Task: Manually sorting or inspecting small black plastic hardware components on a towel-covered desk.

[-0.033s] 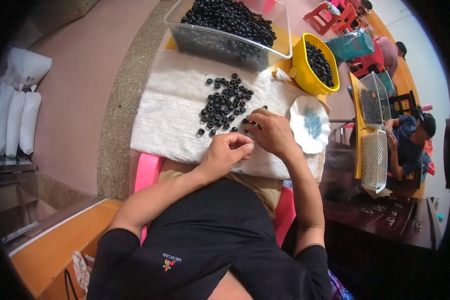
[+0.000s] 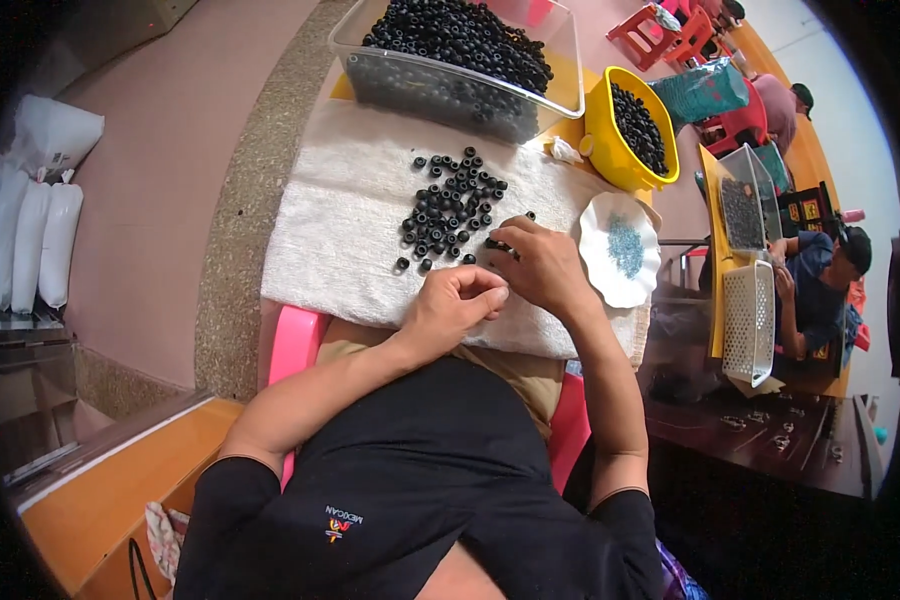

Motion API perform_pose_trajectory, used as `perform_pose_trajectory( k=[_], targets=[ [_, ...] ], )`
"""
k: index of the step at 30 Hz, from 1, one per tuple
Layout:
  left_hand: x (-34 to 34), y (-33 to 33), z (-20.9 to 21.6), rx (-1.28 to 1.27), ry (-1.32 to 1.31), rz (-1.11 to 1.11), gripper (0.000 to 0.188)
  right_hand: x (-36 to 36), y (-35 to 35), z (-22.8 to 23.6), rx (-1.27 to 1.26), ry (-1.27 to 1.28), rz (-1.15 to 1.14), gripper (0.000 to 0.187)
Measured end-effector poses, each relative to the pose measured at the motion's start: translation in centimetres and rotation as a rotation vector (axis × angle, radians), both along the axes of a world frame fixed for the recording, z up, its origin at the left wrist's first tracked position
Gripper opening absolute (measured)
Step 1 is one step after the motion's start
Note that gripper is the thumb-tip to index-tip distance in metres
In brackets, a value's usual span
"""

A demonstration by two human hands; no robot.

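A loose cluster of small black round pieces with hollow ends (image 2: 448, 205) lies on a white towel (image 2: 340, 190) in front of me. My left hand (image 2: 458, 305) is at the towel's near side, thumb and forefinger pinched together; anything between them is hidden. Just beyond it on the right, my right hand (image 2: 538, 258) has its fingers curled downward. Black pieces show at its fingertips, partly covered, and whether they are gripped cannot be made out. Close to the right hand's outer side rests a white wavy-edged dish (image 2: 592, 228) holding a small heap of bluish, clear-looking bits.
Behind the towel stand a clear plastic bin (image 2: 450, 100) and a yellow tub (image 2: 610, 148), both full of black pieces. White sacks (image 2: 32, 240) lean at far left. At right, another person (image 2: 818, 290) works beside a white perforated basket (image 2: 748, 325). Pink chair parts (image 2: 298, 340) flank me.
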State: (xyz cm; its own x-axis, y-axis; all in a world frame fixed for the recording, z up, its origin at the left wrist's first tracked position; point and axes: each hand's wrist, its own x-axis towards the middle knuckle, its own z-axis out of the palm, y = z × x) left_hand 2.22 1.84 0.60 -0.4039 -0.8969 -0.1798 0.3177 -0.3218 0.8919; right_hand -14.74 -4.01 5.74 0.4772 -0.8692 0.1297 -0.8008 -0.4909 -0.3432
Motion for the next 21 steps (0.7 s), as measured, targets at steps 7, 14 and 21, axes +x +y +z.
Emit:
perform_pose_trajectory(
  k=[7, 14, 21],
  targets=[
    [0.0, -0.2, 0.0, -0.053, -0.032, 0.008, 0.015, 0.4, -0.1, -1.4, -0.017, 0.065, -0.040, 0.019],
    [0.0, -0.1, 0.2, -0.052, -0.001, 0.014, 0.017, -0.9, 1.7, -0.7, -0.061, -0.488, -0.109, 0.021],
    [-0.1, -0.4, 0.4, 0.118, 0.192, 0.080, 0.022, -0.5, 4.4, -0.4, -0.061, -0.512, -0.029, 0.024]
  ],
)
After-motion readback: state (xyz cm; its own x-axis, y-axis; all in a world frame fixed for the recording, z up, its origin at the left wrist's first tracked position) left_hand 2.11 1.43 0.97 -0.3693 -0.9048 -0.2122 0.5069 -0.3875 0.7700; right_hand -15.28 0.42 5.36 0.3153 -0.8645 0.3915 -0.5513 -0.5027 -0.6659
